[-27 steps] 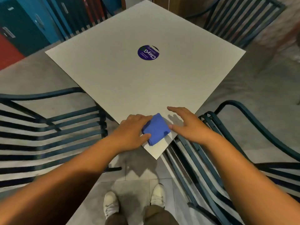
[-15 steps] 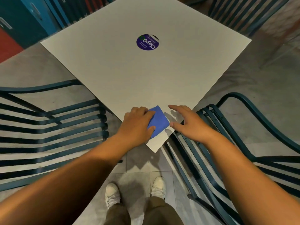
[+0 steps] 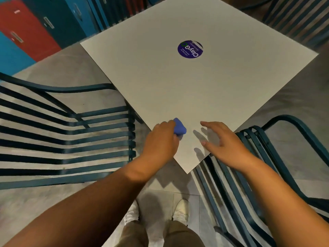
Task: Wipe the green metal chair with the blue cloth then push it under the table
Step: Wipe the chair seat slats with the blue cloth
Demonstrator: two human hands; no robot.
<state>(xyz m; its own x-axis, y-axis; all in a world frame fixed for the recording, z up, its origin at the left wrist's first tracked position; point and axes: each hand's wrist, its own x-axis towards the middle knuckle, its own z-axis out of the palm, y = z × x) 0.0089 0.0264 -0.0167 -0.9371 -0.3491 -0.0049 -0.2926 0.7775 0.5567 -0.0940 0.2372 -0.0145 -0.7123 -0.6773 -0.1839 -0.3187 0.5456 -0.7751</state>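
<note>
Table (image 3: 222, 90), pale, amid green slatted chairs (image 3: 71, 139); left grip (image 3: 160, 145) clutching blue cloth (image 3: 179, 128), right grip (image 3: 224, 143) slack.

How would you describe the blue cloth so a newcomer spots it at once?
Start at the white square table and follow it to the corner nearest the person. The left hand grips the blue cloth there. It is bunched and bright blue, unlike the flat round purple sticker farther off.
</note>
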